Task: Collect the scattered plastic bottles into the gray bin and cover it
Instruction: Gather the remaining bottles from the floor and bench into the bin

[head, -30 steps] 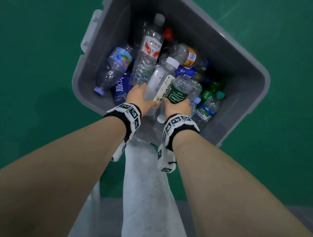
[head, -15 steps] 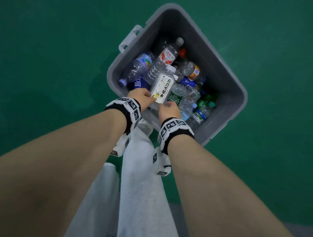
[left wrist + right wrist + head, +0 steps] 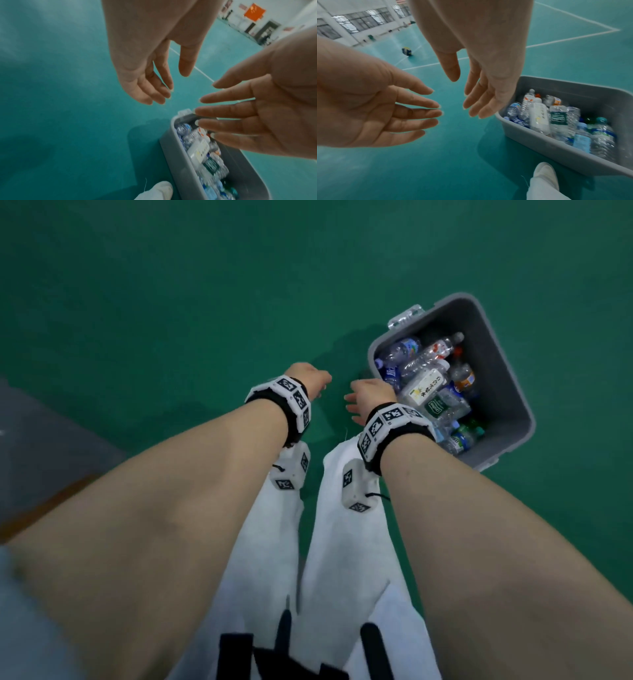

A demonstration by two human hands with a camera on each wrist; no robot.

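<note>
While both the left hand [image 3: 310,378] and right hand [image 3: 371,398] hang empty with fingers apart beside the gray bin [image 3: 507,392], its piled bottles [image 3: 433,392] may block the lid, which is not in view.

Forearms bare, no sleeves. Each wrist carries 1 black band [image 3: 397,436] faced with white tiles printed with black square fiducial markers. Below each band hangs 1 white camera box [image 3: 356,486], also marker-tagged (a thin black cord shows on each). White trousers [image 3: 270,559], 2 legs visible; white shoe [image 3: 544,174]. Black straps lie at the waist.
</note>
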